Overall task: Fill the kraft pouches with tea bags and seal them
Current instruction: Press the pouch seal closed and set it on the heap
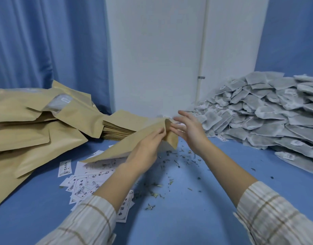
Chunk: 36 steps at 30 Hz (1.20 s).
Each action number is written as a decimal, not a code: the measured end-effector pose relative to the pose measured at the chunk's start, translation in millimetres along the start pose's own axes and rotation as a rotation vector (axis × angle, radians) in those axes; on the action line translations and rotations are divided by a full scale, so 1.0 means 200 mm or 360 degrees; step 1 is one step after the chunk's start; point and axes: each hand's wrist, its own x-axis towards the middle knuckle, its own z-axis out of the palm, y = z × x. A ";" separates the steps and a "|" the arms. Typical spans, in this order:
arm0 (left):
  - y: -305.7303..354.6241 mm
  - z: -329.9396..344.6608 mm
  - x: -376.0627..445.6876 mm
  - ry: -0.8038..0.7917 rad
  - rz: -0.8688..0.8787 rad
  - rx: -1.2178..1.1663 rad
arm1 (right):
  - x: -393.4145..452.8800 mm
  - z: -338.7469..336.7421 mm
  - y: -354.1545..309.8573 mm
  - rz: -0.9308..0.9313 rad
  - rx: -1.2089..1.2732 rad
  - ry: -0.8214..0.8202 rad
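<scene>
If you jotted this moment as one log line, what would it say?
left hand: holds kraft pouch | right hand: open at pouch mouth | tea bags: piled right

Filled pouches [37,124] lie at 9 o'clock on the bench [196,209], tea bags [269,114] at 3 o'clock. Labels [84,181] lie at 7 o'clock. A pouch stack [116,129] lies at 11 o'clock.

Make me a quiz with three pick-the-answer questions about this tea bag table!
1. Where is the tea bag pile?
A. far right
B. far left
C. on the floor

2. What colour is the table cover?
A. red
B. blue
C. green

3. What does the left hand do?
A. holds a pouch
B. holds nothing
C. holds scissors

Answers: 1 A, the grey bags are heaped at the right. 2 B, the cloth is blue. 3 A, its fingers pinch the brown pouch while the right hand is spread open at the pouch mouth.
</scene>
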 end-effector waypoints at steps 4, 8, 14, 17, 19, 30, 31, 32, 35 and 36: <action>0.03 -0.11 0.06 0.0456 0.0192 0.0030 | 0.06 -0.16 0.02 -0.0230 -0.1118 0.0168; 0.11 -0.28 0.19 0.0582 0.0187 -0.0131 | 0.09 -0.24 -0.07 -0.0077 -0.0693 -0.0141; 0.15 -0.41 0.39 0.0705 -0.0169 -0.0752 | 0.13 -0.31 -0.38 -0.0349 -0.0203 -0.0333; 0.14 -0.42 0.48 0.0741 -0.0260 -0.0979 | 0.14 -0.32 -0.47 -0.0434 -0.0207 -0.0235; 0.12 -0.41 0.53 0.0729 -0.0358 -0.1037 | 0.15 -0.32 -0.53 -0.0436 -0.0248 -0.0193; 0.03 -0.25 0.63 0.0732 -0.0844 -0.1549 | 0.18 -0.42 -0.55 -0.0383 0.0069 0.0435; 0.03 -0.24 0.63 0.0715 -0.0850 -0.1565 | 0.18 -0.43 -0.53 -0.0370 0.0093 0.0461; 0.04 -0.22 0.63 0.0702 -0.0857 -0.1575 | 0.18 -0.44 -0.52 -0.0364 0.0098 0.0486; 0.05 -0.17 0.63 0.0641 -0.0918 -0.1585 | 0.19 -0.48 -0.48 -0.0365 0.0071 0.0531; 0.05 -0.15 0.62 0.0608 -0.0978 -0.1651 | 0.19 -0.49 -0.47 -0.0352 0.0059 0.0524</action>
